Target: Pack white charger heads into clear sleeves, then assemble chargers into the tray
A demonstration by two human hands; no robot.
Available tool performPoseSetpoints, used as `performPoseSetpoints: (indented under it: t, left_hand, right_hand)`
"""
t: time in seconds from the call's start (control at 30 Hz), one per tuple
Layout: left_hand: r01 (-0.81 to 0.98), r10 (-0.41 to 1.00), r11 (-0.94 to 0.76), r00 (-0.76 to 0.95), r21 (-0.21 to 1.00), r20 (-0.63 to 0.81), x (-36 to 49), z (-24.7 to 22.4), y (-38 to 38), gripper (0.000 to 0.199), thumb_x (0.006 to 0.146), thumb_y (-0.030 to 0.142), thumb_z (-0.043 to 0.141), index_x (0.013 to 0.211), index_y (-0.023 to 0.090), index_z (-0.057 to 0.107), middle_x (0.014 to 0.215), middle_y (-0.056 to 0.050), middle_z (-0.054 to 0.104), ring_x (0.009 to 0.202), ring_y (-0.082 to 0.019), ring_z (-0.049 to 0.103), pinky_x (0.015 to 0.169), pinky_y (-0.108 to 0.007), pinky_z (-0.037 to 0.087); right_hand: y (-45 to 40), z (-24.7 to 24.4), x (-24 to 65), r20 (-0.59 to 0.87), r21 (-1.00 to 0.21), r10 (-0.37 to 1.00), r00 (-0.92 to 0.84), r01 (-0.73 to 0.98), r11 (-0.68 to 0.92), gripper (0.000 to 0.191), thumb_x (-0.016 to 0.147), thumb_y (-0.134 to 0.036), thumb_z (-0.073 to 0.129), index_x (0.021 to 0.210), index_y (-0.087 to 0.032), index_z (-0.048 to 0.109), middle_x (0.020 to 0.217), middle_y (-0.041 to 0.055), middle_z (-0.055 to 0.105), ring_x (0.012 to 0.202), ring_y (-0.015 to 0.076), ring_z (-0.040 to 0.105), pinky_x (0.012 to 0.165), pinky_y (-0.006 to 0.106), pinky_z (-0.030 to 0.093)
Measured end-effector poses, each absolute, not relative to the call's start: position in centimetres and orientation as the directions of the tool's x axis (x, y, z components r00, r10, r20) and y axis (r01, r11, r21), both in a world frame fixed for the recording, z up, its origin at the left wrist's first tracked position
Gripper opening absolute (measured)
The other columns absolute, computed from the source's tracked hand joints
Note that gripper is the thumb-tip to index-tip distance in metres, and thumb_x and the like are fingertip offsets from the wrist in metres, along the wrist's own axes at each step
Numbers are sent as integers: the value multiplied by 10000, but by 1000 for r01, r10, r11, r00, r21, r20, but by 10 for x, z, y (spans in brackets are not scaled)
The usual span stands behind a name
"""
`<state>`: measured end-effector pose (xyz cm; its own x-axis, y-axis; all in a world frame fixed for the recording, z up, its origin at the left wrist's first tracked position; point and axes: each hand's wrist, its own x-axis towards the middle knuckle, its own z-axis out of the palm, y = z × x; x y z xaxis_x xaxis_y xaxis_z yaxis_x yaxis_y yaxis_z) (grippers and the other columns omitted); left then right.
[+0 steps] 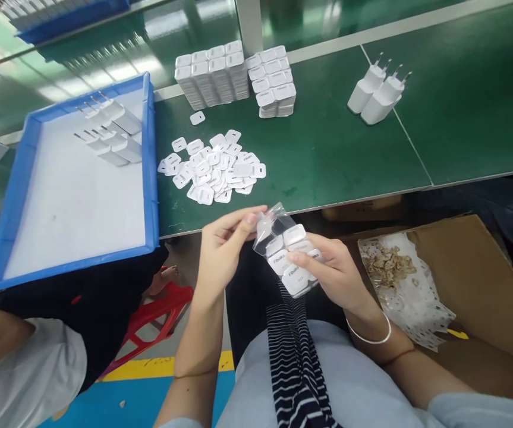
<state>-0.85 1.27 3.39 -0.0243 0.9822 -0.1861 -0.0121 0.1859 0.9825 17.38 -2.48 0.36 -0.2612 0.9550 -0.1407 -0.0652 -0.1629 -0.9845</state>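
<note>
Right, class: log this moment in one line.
left hand: pinching clear bag | right hand: gripping white pieces | loose pile: on green table

The left hand [224, 244] hides one end of the clear bag [278, 220], and the right hand [334, 270] covers part of the white pieces [294, 272] inside its grip. In the heap of loose tags [214, 172], lower ones lie buried and most printing is too small to read. The top edge cuts off the upper blue tray [78, 22], whose contents blur. The left edge crops the other person [28, 368], whose dark clothing hides part of the red stool [153, 321]. The counter [323, 148] and cardboard box [470, 267] run past the right edge; the box's tan bits [390, 264] are too small to identify.
</note>
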Motion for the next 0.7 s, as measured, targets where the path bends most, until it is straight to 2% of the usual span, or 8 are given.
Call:
performPoseSetpoints:
  t: [0.17,0.3,0.4,0.5,0.57,0.63,0.7]
  left_hand:
    - [-233,899,432,187,871,-395,-9,20,4,280,839,382,704,1023,183,774,990,-109,774,904,-228,748,840,-327,622]
    - [-298,854,519,229,801,-468,-18,13,10,242,808,331,728,944,138,780,925,-123,778,802,-209,756,736,-263,636]
    - [-296,876,481,131,825,-463,-19,13,10,244,806,347,720,910,134,777,848,-112,777,723,-193,747,654,-244,628]
    - [-138,949,284,-101,949,-299,-13,17,3,233,836,369,695,916,162,768,812,-74,772,695,-180,734,646,-261,611]
    - [103,964,106,-256,989,-76,-7,19,-2,229,868,375,659,930,178,759,812,-47,763,705,-170,721,673,-264,586]
    - [374,924,-43,-337,926,179,-6,20,1,232,907,373,607,956,195,748,838,-28,756,752,-162,710,725,-261,554]
    - [573,867,-119,-338,811,366,-12,19,14,261,940,380,551,986,198,734,883,-26,750,823,-165,704,792,-267,528]
  right_hand:
    - [-24,0,175,-181,-980,941,-285,-28,-197,177,900,-330,640,884,-163,695,642,-20,591,542,89,477,490,202,375]
    - [-25,-1,175,-177,-980,932,-316,-27,-196,178,900,-327,638,876,-158,689,646,-15,602,544,93,489,497,205,383]
    - [-25,1,175,-178,-981,933,-313,-20,-194,184,901,-331,631,859,-159,682,657,-6,615,555,105,514,508,213,403]
    - [-26,3,172,-165,-984,936,-312,-12,-178,182,901,-330,628,850,-162,676,652,-5,618,552,108,521,509,216,409]
    - [-25,5,169,-155,-986,939,-307,-5,-165,171,904,-320,622,847,-166,671,654,-7,620,548,105,523,504,212,408]
    - [-25,6,167,-148,-988,947,-286,6,-153,160,908,-303,615,833,-170,663,642,-15,611,534,98,514,494,207,400]
    - [-27,6,167,-143,-989,957,-252,3,-147,167,908,-300,616,809,-172,656,618,-23,593,515,92,498,481,204,392]
